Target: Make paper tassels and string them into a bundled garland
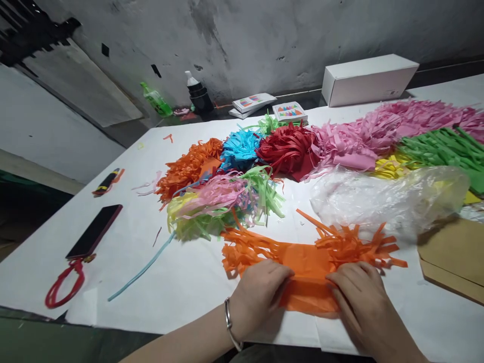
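Observation:
A sheet of orange tissue paper (307, 259) with fringed strips at both sides lies at the table's front edge. My left hand (260, 292) grips its left side, fingers closed and thumb tucked beneath my view. On its right side, my right hand (357, 295) is closed on the same paper, fingers bent over it. Between both hands the plain middle part shows a crosswise fold. Just beyond lies a mixed bundle of pink, yellow and light green paper strips (223, 201). A crumpled clear plastic bag (381, 199) rests to the right of the orange fringe.
Fringed paper bunches in orange (189, 171), blue (242, 149), red (289, 150), pink (378, 128) and green (446, 154) line the back. A phone (94, 232) with a red strap and a cutter (108, 182) lie left. Brown cardboard (454, 252) is right; a white box (368, 80) stands behind.

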Demonstrator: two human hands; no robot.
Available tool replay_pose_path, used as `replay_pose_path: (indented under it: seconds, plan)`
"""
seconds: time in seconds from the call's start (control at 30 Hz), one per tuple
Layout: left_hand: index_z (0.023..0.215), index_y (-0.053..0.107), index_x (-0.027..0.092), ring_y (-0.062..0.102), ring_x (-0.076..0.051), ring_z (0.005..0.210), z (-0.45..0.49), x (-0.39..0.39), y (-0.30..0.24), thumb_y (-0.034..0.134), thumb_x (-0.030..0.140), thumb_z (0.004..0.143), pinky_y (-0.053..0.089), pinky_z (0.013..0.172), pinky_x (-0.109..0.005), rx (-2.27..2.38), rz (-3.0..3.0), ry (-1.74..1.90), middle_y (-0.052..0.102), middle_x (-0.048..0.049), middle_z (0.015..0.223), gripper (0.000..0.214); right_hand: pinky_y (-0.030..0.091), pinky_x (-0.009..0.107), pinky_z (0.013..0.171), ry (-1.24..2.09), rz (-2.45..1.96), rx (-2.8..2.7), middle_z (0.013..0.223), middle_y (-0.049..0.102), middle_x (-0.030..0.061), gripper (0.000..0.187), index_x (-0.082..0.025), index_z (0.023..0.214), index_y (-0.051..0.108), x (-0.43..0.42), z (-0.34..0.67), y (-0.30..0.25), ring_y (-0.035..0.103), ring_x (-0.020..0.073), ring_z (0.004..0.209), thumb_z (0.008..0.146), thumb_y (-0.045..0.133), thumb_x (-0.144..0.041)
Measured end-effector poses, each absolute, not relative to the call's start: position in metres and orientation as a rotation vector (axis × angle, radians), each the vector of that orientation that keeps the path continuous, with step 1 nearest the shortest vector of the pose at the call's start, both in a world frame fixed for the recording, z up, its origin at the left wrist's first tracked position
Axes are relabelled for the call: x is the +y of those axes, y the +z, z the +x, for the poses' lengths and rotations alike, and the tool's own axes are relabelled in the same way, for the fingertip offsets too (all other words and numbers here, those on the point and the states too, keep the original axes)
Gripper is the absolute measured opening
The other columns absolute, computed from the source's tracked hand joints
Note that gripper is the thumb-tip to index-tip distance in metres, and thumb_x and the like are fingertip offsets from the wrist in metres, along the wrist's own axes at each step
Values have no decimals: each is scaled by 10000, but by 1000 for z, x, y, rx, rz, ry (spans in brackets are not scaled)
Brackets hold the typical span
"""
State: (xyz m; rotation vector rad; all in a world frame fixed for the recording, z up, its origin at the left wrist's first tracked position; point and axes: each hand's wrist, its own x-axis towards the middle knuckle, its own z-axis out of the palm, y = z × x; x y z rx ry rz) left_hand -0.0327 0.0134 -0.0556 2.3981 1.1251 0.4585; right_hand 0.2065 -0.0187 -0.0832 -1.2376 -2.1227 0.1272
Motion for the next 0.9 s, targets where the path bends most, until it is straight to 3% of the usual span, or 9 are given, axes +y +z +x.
replay_pose_path:
  seconds: [0.13,0.3,0.37,0.43,0.53,0.67,0.8,0.9]
  plan:
    - [892,631,178,667,-194,734,-26,35,-45,499,140,922,482,640,-274,1329,2304,217,718,-54,855,141,337,348,709,106,-1477,-2190,634,575,-6,366,-220,708,528,0,201,-79,534,182,609,1034,363,-202]
    - [845,632,162,671,-236,742,-15,56,-41,482,235,957,459,626,-304,1474,2354,-126,706,-84,834,201,296,351,615,-79,-1637,-2274,513,538,-15,339,-228,672,502,21,194,-81,523,190,499,1001,423,-211]
    - [824,634,162,670,-242,735,-13,61,-43,485,250,953,451,618,-308,1483,2357,-133,708,-89,811,216,322,375,654,-165,-1697,-2232,554,577,15,283,-210,718,552,22,194,-77,556,220,560,984,457,-211]
    - [796,634,168,670,-238,729,-13,64,-46,498,255,944,448,616,-304,1483,2362,-140,711,-85,794,219,373,431,778,-258,-1650,-2188,745,676,82,179,-169,866,631,19,196,-72,620,267,756,968,486,-195]
    - [763,630,181,667,-220,714,-13,68,-49,531,259,928,450,612,-291,1473,2366,-134,714,-63,770,208,362,493,984,-237,-1239,-2262,1033,718,136,277,-114,1086,662,8,196,-70,604,300,1036,939,429,-96]
    - [889,645,174,660,-221,722,-15,64,-47,513,220,948,468,623,-306,1522,2364,-112,721,-63,803,152,349,459,1024,-189,-1014,-2417,976,741,126,366,-80,1036,710,-2,194,-81,607,275,977,868,394,-1]
    - [1134,606,159,601,-280,1026,-21,50,-39,531,248,958,470,872,-429,1402,2597,135,680,-120,1134,210,376,474,952,-145,-1108,-2361,863,719,134,355,-75,961,725,-4,194,-87,603,264,856,906,377,-30]
    - [1116,604,177,534,-283,1122,-22,40,-41,563,276,959,356,1019,-509,1071,2905,333,649,-90,1200,190,388,464,899,62,-1245,-2218,800,692,80,301,-142,889,709,-3,192,-84,599,223,785,964,419,-112]
